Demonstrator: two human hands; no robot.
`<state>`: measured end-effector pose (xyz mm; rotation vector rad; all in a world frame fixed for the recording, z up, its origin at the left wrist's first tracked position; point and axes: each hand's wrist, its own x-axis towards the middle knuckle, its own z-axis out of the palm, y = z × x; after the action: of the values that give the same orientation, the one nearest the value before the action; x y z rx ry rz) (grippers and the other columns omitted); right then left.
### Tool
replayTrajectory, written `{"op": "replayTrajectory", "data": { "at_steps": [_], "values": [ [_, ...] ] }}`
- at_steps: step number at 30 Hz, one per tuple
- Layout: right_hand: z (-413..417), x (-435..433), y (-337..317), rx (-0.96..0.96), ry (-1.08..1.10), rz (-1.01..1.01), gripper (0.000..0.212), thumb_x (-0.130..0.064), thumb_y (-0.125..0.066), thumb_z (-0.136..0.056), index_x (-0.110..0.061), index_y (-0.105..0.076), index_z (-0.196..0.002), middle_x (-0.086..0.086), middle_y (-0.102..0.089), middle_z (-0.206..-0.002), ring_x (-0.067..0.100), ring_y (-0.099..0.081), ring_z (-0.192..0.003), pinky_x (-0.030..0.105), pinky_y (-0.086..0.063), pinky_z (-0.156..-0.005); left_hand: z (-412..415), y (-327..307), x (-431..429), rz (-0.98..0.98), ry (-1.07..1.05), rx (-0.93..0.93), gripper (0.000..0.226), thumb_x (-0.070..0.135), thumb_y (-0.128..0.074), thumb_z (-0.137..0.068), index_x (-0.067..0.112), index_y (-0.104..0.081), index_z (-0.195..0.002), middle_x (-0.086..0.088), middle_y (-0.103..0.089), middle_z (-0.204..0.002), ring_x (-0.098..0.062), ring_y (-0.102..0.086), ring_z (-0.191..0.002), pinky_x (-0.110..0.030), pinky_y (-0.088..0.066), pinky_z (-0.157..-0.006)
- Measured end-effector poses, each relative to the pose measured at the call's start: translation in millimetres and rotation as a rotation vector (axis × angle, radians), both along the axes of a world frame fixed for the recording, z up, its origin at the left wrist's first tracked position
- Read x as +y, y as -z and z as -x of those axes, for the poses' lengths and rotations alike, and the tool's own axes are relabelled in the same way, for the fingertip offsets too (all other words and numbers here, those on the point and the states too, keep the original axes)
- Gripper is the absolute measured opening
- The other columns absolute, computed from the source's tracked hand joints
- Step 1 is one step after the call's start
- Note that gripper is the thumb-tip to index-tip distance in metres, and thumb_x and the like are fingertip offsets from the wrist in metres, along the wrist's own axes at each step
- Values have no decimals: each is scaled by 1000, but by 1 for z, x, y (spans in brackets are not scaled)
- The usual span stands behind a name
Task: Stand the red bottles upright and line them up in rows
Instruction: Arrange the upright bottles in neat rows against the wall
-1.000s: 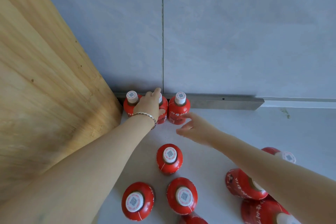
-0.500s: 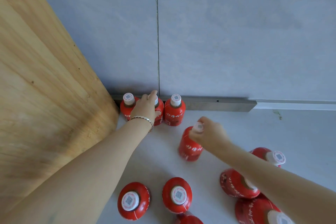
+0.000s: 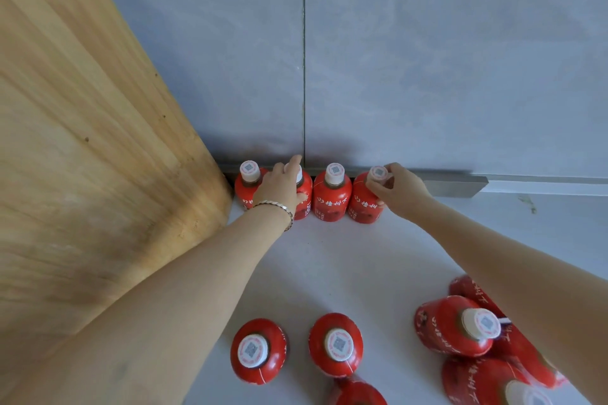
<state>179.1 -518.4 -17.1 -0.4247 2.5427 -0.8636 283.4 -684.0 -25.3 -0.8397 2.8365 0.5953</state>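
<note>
Right hand (image 3: 399,191) pinches the fourth bottle (image 3: 365,199) by its cap, seating it against the wall-side row; left hand (image 3: 281,187) steadies the second bottle (image 3: 304,189), fingers wrapped round it.

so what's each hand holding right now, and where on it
The right hand pinches the white cap of the fourth bottle in the back row. The left hand wraps the upper body of the second bottle.

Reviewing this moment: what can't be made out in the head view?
- Second red bottle in the back row: mostly covered by the left hand.
- Red bottles under the right forearm: hidden, number unclear.
- Red bottle at the bottom edge: cut off.
- White cap codes: too small to read.
</note>
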Motion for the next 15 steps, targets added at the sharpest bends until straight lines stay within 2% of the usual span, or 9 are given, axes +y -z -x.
{"op": "replayTrajectory", "data": {
  "at_steps": [4,6,8,10,11,13,15],
  "values": [
    [-25,19,-17,-29,-133,-69,45,-21,-56,-88,-8,-45,-130,13,-62,-119,28,-59,-102,32,-45,-79,-13,-3,5,3,-9,61,80,8,-56,-89,21,-6,-150,-14,-28,-150,-34,-30,-137,-41,-33,-112],
    [-51,28,-30,-49,-255,-98,37,-20,-56,-90,-8,-53,-125,10,-63,-112,24,-59,-97,29,-44,-84,-30,-10,15,-28,-78,178,75,10,-57,-87,20,-14,-149,-16,-30,-147,-34,-28,-137,-38,-28,-113],
    [-83,37,-44,-91,-432,-171,34,-26,-57,-90,-14,-56,-122,4,-63,-96,18,-58,-89,24,-42,-81,-55,-20,28,-120,-138,246,59,15,-58,-86,15,-35,-140,-18,-44,-136,-34,-40,-129,-38,-34,-106],
    [-118,42,-51,-141,-608,-275,41,-39,-59,-87,-22,-50,-123,1,-64,-90,15,-55,-83,24,-42,-78,-85,-31,40,-171,-163,136,38,23,-57,-87,9,-53,-122,-17,-55,-124,-34,-52,-117,-37,-41,-97],
    [-134,43,-51,-138,-682,-339,47,-45,-59,-85,-25,-46,-125,4,-66,-96,15,-53,-83,27,-43,-80,-101,-34,45,-183,-163,20,35,29,-55,-88,10,-56,-117,-14,-58,-122,-32,-55,-112,-36,-43,-94],
    [-158,43,-45,-98,-770,-468,55,-52,-58,-82,-26,-40,-128,7,-63,-113,19,-52,-89,32,-44,-83,-131,-37,53,-200,-150,-201,31,41,-54,-85,15,-56,-104,-8,-61,-115,-25,-56,-97,-32,-44,-84],
    [-171,40,-35,-13,-802,-535,56,-51,-56,-84,-22,-38,-128,9,-61,-116,25,-57,-96,33,-46,-81,-155,-35,57,-258,-146,-315,31,46,-58,-79,18,-50,-89,-3,-61,-99,-22,-53,-86,-29,-43,-74]
  ]
}}
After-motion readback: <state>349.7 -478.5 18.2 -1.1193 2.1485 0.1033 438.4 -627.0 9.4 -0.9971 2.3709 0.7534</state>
